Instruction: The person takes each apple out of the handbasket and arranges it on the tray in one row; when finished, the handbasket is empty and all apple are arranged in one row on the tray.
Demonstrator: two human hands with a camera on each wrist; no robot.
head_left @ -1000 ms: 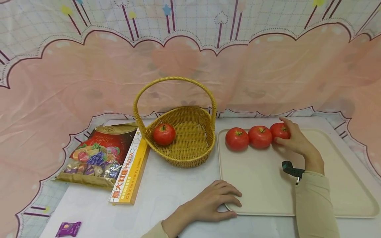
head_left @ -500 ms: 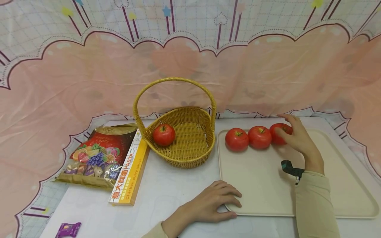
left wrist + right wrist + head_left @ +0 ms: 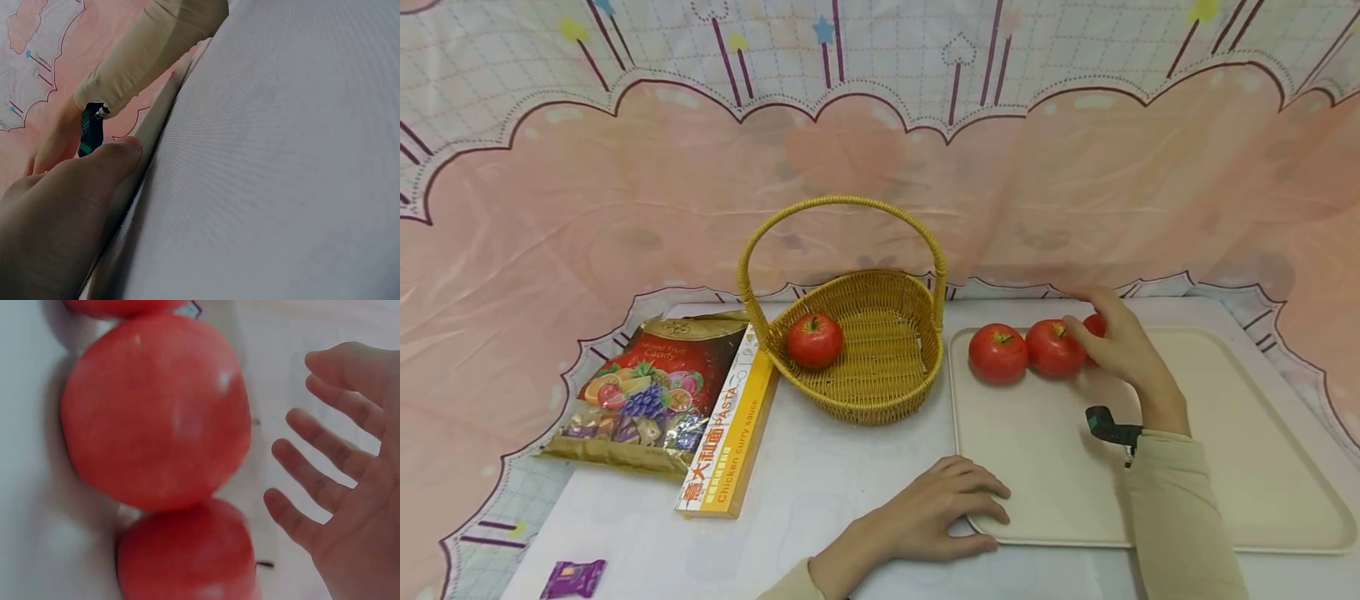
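Three red apples stand in a row along the back of the beige tray (image 3: 1060, 467): a left apple (image 3: 997, 353), a middle apple (image 3: 1056, 350) and a right apple (image 3: 1097, 324), the last mostly hidden by my right hand (image 3: 1123, 346). That hand hovers over the middle and right apples, fingers spread; in the right wrist view a gap separates the fingers (image 3: 312, 472) from the nearest large apple (image 3: 156, 419). My left hand (image 3: 925, 512) rests on the tray's front left corner, fingers relaxed. Another apple (image 3: 814, 340) lies inside the wicker basket (image 3: 880, 410).
A mixed fruit candy bag (image 3: 651, 383) and a pasta box (image 3: 726, 437) lie left of the basket, whose tall handle (image 3: 842, 200) arches upward. A purple wrapped candy (image 3: 572, 578) sits at the front left. Behind the table hangs a patterned cloth (image 3: 1000, 208).
My right hand has moved left from the right apple toward the middle one. The apples and my left hand have stayed in place.
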